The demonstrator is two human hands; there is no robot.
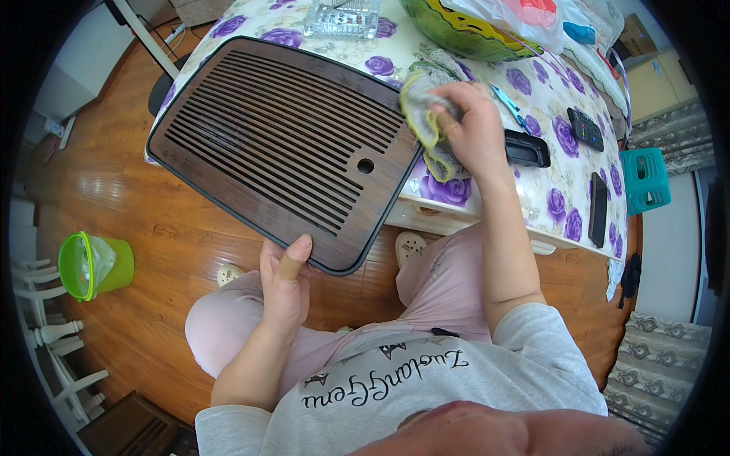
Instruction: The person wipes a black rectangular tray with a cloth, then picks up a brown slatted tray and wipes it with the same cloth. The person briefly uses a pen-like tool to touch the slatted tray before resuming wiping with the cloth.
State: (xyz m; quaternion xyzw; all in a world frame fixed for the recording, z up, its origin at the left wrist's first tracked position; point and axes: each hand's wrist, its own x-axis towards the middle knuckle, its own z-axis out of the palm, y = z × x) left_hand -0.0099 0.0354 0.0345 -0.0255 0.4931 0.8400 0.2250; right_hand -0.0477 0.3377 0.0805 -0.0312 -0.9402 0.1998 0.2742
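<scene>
A dark brown slatted tea tray [274,142] with a black rim and one round hole juts past the table's near edge. My left hand [288,273] grips its near rim, thumb on top and fingers underneath. In my right hand [470,122] is a grey cloth [425,105] with a yellow-green edge, bunched at the tray's right end. Part of the cloth hangs down beside the tray onto the table. My right fingers look slightly blurred.
On the flowered tablecloth [556,202] lie a blue utility knife [511,108], a black plastic holder [527,149], a remote control [585,129] and a black phone [597,210]. Behind stand a glass ashtray [342,20] and a green bowl [456,37]. A green bin [114,265] stands on the floor.
</scene>
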